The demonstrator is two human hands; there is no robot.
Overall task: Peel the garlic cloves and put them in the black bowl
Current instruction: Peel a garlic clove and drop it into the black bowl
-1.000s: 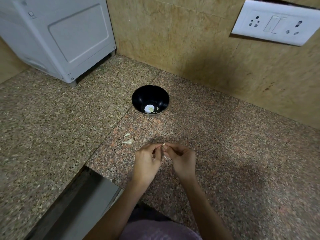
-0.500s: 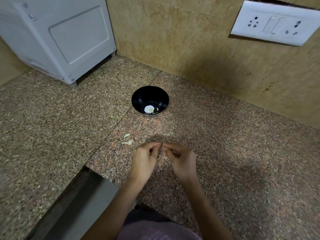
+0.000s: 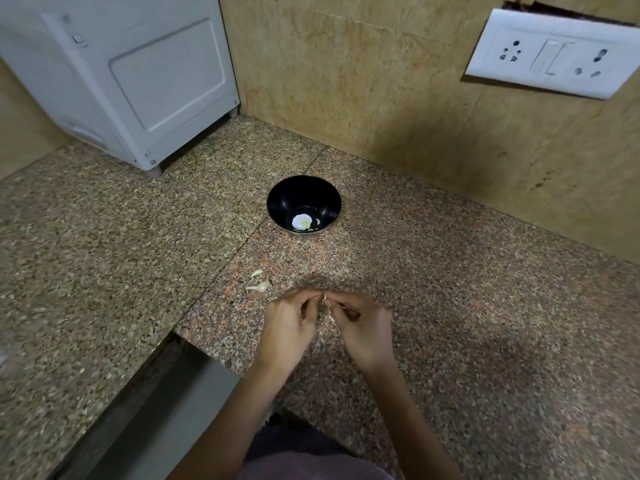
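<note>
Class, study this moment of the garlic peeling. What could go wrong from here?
1. The garlic clove is pinched only by the fingertips of the left hand and right hand; it could slip out, and the black bowl stands well beyond them.
2. Two loose garlic pieces lie on the speckled counter near the left hand; a stray sweep might knock them away.

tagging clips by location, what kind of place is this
Most likely a home kitchen: a speckled granite counter, a wall socket panel above it, and garlic cloves near a black bowl.
</note>
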